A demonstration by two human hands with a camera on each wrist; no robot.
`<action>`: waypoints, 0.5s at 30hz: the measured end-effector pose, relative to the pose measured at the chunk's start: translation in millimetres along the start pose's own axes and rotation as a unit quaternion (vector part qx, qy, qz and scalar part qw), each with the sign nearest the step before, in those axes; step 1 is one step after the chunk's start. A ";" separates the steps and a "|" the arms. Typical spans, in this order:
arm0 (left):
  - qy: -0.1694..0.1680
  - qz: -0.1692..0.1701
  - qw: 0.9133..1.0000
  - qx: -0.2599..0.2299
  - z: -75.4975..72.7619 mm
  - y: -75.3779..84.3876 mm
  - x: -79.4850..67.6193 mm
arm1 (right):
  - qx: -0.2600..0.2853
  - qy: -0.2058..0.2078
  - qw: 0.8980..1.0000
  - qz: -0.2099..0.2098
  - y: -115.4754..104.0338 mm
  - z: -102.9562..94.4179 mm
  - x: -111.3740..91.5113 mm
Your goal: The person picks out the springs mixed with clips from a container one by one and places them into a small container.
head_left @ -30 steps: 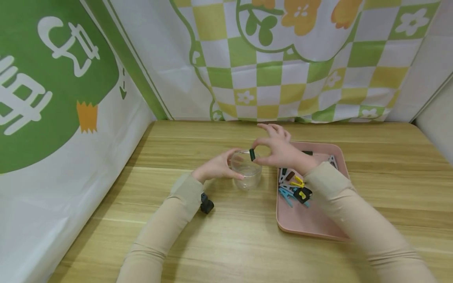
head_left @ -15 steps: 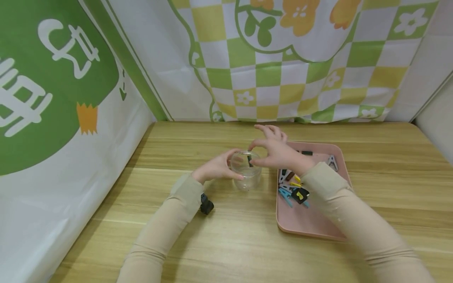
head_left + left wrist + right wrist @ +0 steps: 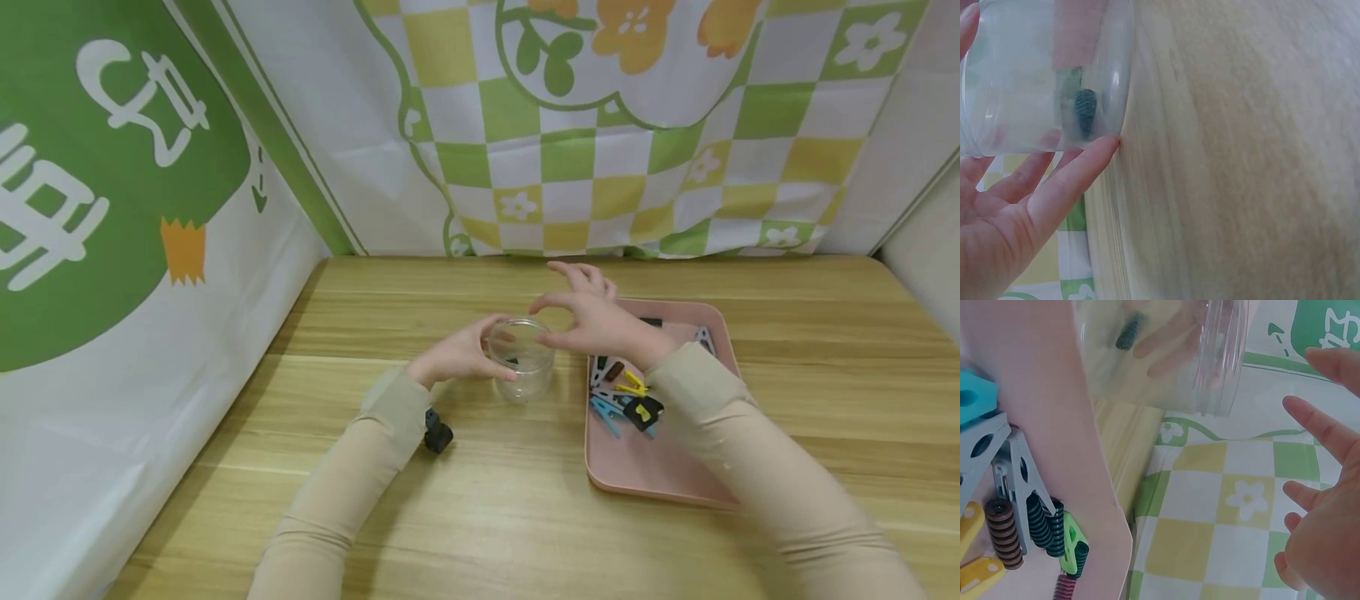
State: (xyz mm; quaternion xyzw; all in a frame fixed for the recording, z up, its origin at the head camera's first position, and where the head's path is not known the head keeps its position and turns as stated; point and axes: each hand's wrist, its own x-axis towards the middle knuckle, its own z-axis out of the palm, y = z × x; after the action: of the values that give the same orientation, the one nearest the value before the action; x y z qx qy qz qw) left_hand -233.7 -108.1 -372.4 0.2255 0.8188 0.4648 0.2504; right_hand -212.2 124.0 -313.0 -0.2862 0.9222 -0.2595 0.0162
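Observation:
My left hand (image 3: 459, 352) holds a clear round jar (image 3: 528, 387) from its left side, thumb in front and fingers behind. The jar is upright and its mouth is uncovered. Inside, near the bottom, lies a small dark green coil spring (image 3: 1085, 112), which the right wrist view also shows through the wall. Over the right part of the rim is my right hand (image 3: 588, 323), thumb and index finger spread apart with nothing between them. Its other fingers reach out toward the back in the right wrist view.
Right of the jar stands a pink tray (image 3: 652, 479), partly under my right forearm. It holds grey clothespins (image 3: 1022, 481), yellow clips (image 3: 632, 385), blue clothespins (image 3: 604, 417), a brown coil spring (image 3: 1004, 534) and several dark green ones. A checkered cloth (image 3: 570, 158) hangs behind the table.
My right hand has lowered the dark green coil spring into the jar's mouth and let it go; it now lies inside. The left hand and jar have stayed in place.

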 end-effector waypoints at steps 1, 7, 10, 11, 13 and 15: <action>0.000 0.001 1.000 -0.002 0.0 -0.1 0.0 | 0.000 0.000 1.000 0.001 0.7 -0.3 -0.2; -0.001 0.004 1.000 -0.014 0.0 -0.4 0.0 | 0.000 -0.001 1.000 0.007 4.5 -1.8 -2.3; -0.001 0.001 1.000 -0.015 0.0 -0.5 0.2 | 0.004 -0.003 1.000 0.009 5.4 -3.0 -3.8; -0.001 0.000 1.000 -0.015 -0.1 -0.6 0.2 | 0.005 -0.004 1.000 0.009 5.3 -3.4 -4.4; -0.001 -0.003 1.000 -0.016 -0.2 -0.8 0.4 | 0.008 -0.003 1.000 0.009 5.2 -4.1 -5.2; -0.002 -0.003 1.000 -0.016 -0.2 -1.0 0.6 | 0.009 -0.003 1.000 0.008 5.0 -4.9 -5.6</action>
State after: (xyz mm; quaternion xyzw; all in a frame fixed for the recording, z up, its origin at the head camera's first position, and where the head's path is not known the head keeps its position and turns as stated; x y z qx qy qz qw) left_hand -234.4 -108.4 -373.3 0.2200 0.8113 0.4768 0.2570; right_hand -211.0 132.7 -311.9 -0.2793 0.9222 -0.2664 0.0239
